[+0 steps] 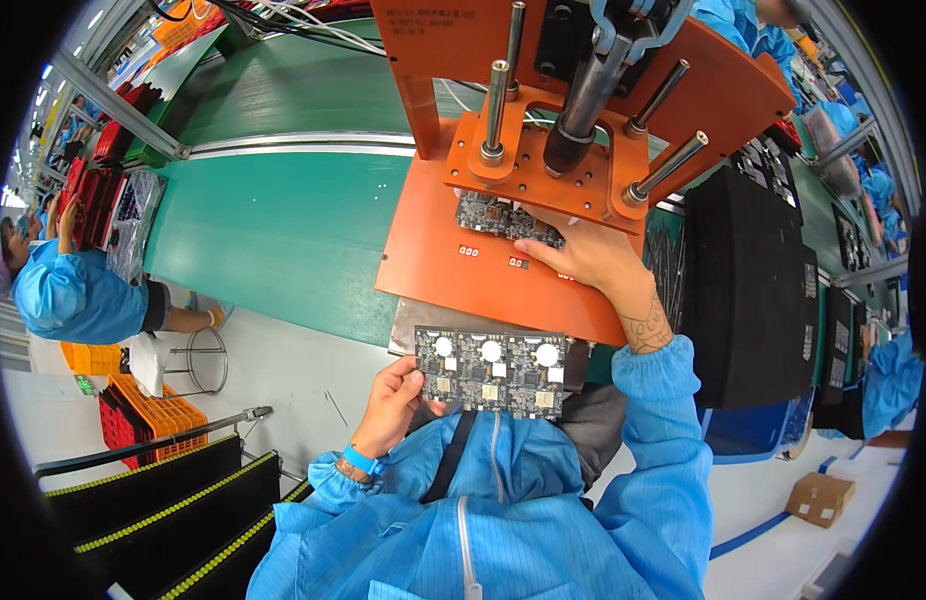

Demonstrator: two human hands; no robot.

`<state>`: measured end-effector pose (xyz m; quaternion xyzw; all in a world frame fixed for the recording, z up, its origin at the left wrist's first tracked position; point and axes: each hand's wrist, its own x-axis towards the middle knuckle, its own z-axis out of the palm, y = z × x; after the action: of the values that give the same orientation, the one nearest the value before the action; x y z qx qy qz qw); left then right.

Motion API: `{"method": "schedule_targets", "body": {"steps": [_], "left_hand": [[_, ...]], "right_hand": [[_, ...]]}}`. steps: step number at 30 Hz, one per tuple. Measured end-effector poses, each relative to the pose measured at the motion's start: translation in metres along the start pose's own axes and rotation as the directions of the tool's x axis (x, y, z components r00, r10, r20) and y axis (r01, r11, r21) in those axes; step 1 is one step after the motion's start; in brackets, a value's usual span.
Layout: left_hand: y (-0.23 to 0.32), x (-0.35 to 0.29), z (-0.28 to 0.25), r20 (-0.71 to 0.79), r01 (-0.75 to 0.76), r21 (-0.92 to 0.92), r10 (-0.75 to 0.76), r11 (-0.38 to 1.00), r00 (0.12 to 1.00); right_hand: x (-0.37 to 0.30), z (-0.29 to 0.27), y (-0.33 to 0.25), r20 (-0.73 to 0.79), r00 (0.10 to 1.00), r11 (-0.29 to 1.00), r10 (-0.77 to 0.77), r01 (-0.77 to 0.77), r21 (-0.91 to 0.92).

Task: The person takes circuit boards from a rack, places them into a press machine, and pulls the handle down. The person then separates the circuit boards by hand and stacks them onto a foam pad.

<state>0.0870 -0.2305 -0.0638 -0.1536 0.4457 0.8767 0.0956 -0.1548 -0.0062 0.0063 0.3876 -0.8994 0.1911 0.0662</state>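
My left hand (388,405) pinches the left edge of a dark circuit board panel (491,372) with white round and square parts. It is held up in front of my chest, near the table's edge. My right hand (588,250) reaches in under the raised plate of an orange hand press (543,150). Its thumb lies along the front edge of a second circuit board (488,215) in the press, and its fingers go around the right end. The orange plate hides part of these fingers and the back of that board.
Metal posts and a lever rod (578,110) rise from the press. A green workbench (273,230) runs off to the left. Black stacked trays (748,290) stand at the right. Black racks with yellow edges (173,510) are at the lower left. A co-worker (83,290) handles red trays at the far left.
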Motion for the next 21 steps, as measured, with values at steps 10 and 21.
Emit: {"method": "schedule_targets", "body": {"steps": [10, 21], "left_hand": [[-0.003, -0.002, -0.002, 0.014, -0.016, -0.010, 0.016, 1.000, 1.000], [-0.007, -0.005, -0.007, 0.020, 0.000, 0.002, 0.000, 1.000, 1.000]], "right_hand": [[-0.001, -0.005, -0.003, 0.017, 1.000, 0.999, -0.015, 0.015, 0.034], [-0.003, -0.007, -0.009, 0.018, 0.998, 0.997, -0.064, 0.065, -0.029]]}}
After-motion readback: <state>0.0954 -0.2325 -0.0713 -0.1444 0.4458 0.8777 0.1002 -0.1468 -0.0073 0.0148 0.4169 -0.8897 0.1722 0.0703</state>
